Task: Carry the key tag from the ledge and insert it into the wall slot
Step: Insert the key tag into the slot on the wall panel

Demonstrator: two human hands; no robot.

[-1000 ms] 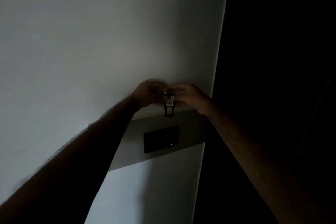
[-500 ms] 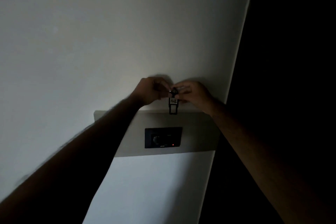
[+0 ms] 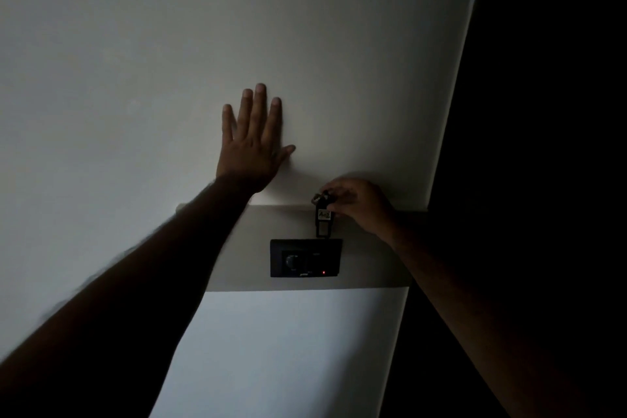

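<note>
A dark key tag (image 3: 323, 221) with a small white label hangs upright from my right hand (image 3: 356, 204), which pinches its ring at the top. The tag's lower end sits just above the top edge of a black wall panel (image 3: 305, 258) with a round knob and a tiny red light. The slot itself is too dark to make out. My left hand (image 3: 252, 142) is flat against the white wall, fingers spread, up and to the left of the tag, holding nothing.
The panel sits in a shallow grey recessed band (image 3: 244, 248) under a ledge edge (image 3: 281, 205). The wall ends at a corner (image 3: 448, 132) on the right, with darkness beyond. The room is dim.
My left hand let go of the tag and moved up and left onto the wall, fingers spread. My right hand now holds the tag alone, slightly lower toward the panel.
</note>
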